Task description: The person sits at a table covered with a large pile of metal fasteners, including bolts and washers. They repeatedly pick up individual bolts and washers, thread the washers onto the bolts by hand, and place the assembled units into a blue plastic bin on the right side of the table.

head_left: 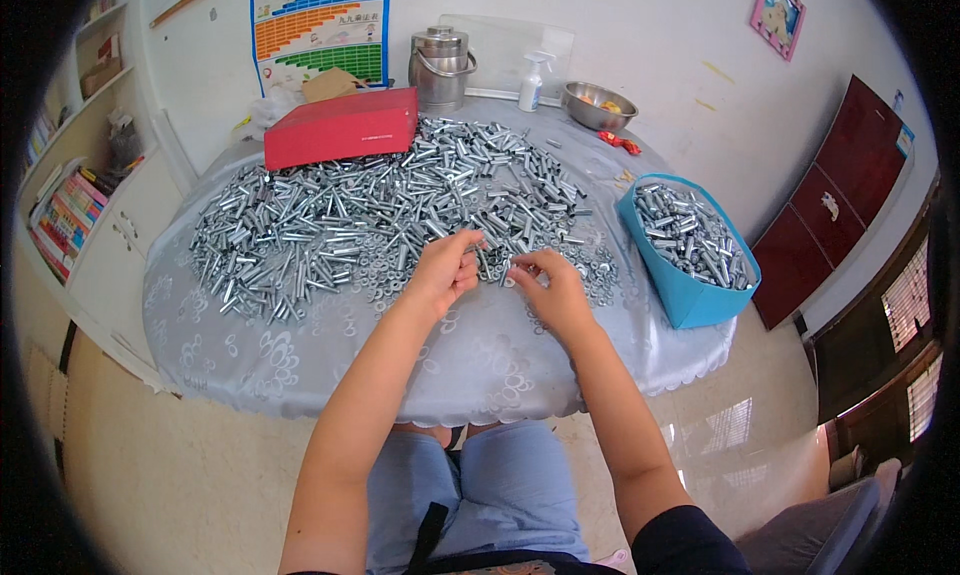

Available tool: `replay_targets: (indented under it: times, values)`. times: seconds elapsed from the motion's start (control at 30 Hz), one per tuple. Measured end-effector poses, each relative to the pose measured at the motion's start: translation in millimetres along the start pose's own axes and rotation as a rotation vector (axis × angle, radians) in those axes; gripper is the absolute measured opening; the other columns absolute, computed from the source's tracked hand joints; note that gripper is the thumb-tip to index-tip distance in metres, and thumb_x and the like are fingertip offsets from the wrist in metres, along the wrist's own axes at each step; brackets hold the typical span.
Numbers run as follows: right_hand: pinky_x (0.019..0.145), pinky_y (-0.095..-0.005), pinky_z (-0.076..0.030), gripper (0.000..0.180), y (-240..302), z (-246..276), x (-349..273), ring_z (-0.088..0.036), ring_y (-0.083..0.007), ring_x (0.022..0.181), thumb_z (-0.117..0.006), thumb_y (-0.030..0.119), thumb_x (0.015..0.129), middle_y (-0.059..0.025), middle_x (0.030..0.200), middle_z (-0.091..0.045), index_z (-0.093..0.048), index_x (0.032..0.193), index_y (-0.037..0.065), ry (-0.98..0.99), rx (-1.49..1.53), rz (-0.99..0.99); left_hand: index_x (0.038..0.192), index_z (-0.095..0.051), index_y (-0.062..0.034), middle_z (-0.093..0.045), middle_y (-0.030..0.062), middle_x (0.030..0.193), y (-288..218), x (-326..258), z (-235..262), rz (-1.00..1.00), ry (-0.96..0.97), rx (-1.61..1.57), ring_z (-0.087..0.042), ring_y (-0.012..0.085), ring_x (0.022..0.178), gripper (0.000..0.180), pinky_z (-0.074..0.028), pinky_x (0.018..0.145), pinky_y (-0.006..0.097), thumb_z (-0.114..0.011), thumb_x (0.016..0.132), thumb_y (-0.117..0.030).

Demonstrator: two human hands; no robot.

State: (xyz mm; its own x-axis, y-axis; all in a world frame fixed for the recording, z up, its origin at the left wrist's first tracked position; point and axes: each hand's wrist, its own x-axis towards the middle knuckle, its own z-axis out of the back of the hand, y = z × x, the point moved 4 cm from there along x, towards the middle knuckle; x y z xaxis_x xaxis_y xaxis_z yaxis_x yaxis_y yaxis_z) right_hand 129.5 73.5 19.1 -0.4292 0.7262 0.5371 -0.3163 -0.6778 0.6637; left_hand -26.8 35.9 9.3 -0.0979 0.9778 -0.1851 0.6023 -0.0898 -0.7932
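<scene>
Bright, even daylight, soft shadows, glare patches on the floor (730, 425), sharp centre, fisheye-bent dark rim.

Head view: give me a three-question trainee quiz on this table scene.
1. True or false: the blue bin at the table's right edge holds metal parts.
2. Which lies at the back left of the pile of metal bolts? A) red box B) steel bowl C) spray bottle
3. Fill in: the left hand and right hand work at the pile's ____ edge.

Key: 1 true; 2 A; 3 near (the person's side)
</scene>
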Motion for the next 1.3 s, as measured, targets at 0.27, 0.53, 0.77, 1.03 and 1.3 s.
replay_targets:
  times: [0.27, 0.53, 0.77, 1.03, 1.3]
  values:
    - [0.059, -0.0227, -0.04, 0.019, 5.5, -0.1, 0.6, -0.053, -0.0102, 0.069, -0.065, 0.011, 0.076, -0.0045, 0.081, -0.062, -0.065, 0.095, 0.005, 0.012, 0.345, -0.061, 0.078, -0.051, -0.0072, -0.031, -0.007, 0.052, 14.4, -2.4, -14.1, 0.041, 0.115, 0.188, -0.027, 0.0038, 0.042, 0.014, -0.022, 0.039, 0.021, -0.053, 0.084, -0.02]
    - [0.058, -0.0234, -0.04, 0.017, 11.1, 3.9, 2.3, -0.051, -0.011, 0.066, -0.065, 0.012, 0.076, -0.0037, 0.078, -0.06, -0.065, 0.092, 0.005, -0.024, 0.262, -0.004, 0.075, -0.049, -0.0089, -0.03, -0.0077, 0.052, 13.3, -5.8, -14.2, 0.072, 0.129, 0.184, -0.026, 0.0031, 0.043, 0.015, -0.021, 0.039, 0.021, -0.053, 0.083, -0.02]
    - [0.057, -0.023, -0.04, 0.016, 10.6, 2.7, 1.9, -0.052, -0.0105, 0.066, -0.066, 0.013, 0.076, -0.0035, 0.077, -0.061, -0.066, 0.09, 0.006, -0.015, 0.277, 0.011, 0.072, -0.048, -0.0088, -0.032, -0.0056, 0.053, 14.1, -4.1, -12.4, 0.018, 0.122, 0.202, -0.029, 0.0042, 0.042, 0.014, -0.023, 0.039, 0.021, -0.052, 0.082, -0.018]
    - [0.057, -0.023, -0.04, 0.014, -5.2, -5.5, -1.6, -0.052, -0.0089, 0.065, -0.066, 0.012, 0.076, -0.0037, 0.075, -0.061, -0.062, 0.087, 0.004, 0.023, 0.413, -0.088, 0.07, -0.047, -0.0076, -0.035, -0.0035, 0.053, 19.3, -2.0, -11.9, 0.026, 0.107, 0.292, -0.031, 0.0058, 0.043, 0.021, -0.025, 0.039, 0.021, -0.049, 0.083, -0.025]
    - [0.054, -0.0251, -0.036, 0.018, 7.0, -1.7, -5.1, -0.044, -0.011, 0.058, -0.054, 0.018, 0.085, -0.004, 0.067, -0.053, -0.055, 0.08, 0.0, 0.107, 0.253, 0.024, 0.055, -0.052, 0.0047, -0.049, 0.0164, 0.047, 7.2, -7.4, -13.3, -0.659, -0.09, 0.985, -0.045, 0.0271, 0.041, 0.051, -0.037, 0.047, 0.039, -0.043, 0.087, -0.034]
